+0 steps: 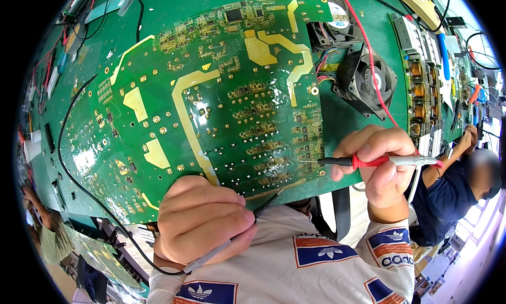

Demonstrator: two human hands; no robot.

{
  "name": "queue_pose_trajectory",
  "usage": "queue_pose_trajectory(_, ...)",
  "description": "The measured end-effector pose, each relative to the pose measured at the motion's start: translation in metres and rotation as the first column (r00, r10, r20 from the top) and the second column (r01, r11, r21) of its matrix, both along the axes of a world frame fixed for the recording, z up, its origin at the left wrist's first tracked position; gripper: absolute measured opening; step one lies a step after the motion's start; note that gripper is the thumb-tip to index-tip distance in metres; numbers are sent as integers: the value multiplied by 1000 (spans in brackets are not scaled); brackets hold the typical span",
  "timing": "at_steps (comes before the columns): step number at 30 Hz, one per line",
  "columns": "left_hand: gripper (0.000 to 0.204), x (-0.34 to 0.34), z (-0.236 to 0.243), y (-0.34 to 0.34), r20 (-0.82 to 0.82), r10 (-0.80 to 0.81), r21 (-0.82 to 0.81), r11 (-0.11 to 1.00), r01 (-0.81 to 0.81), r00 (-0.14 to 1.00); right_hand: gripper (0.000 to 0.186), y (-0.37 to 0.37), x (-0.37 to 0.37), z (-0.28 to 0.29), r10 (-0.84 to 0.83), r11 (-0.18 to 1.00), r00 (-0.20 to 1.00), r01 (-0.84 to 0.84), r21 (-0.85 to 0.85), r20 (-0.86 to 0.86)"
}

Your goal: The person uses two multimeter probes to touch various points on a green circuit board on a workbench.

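Note:
A large green circuit board (197,56) with gold-coloured pads and rows of small parts lies in front of me. My left hand (203,219) is closed around a black test probe (268,204) at the board's near edge. That probe's tip points up and right, close to the edge; contact is unclear. In my right hand (380,159) is a red test probe (371,162), pinched between thumb and fingers. Its thin metal tip points left over the solder-joint rows near the board's right side. Whether it touches a joint I cannot tell.
Two black fans (367,81) stand right of the board, crossed by the red lead (373,61). The black lead (62,140) loops over the board's left side. Farther right is an assembly with copper coils (419,90). A person (456,193) sits at right; another circuit board (103,256) is lower left.

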State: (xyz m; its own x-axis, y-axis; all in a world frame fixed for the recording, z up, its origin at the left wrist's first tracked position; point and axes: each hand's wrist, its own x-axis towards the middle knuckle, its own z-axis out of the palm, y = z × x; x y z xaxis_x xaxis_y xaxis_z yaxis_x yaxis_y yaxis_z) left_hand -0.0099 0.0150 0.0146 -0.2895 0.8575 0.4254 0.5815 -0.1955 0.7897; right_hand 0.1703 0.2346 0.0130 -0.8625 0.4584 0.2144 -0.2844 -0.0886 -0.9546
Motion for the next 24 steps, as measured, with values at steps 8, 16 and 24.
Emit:
queue_pose_trajectory(8,19,2,-4,-1,-16,34,20,999,-33,999,22,-2,-17,10,-30,956,994,-1,292,103)
queue_pose_trajectory(16,23,2,-7,-2,-22,40,54,998,-38,999,18,-6,-26,-12,20,921,999,-1,390,-46)
queue_pose_trajectory(24,28,1,-6,-2,-12,16,37,999,-16,1000,27,-17,-29,-2,-86,915,992,42,401,92)
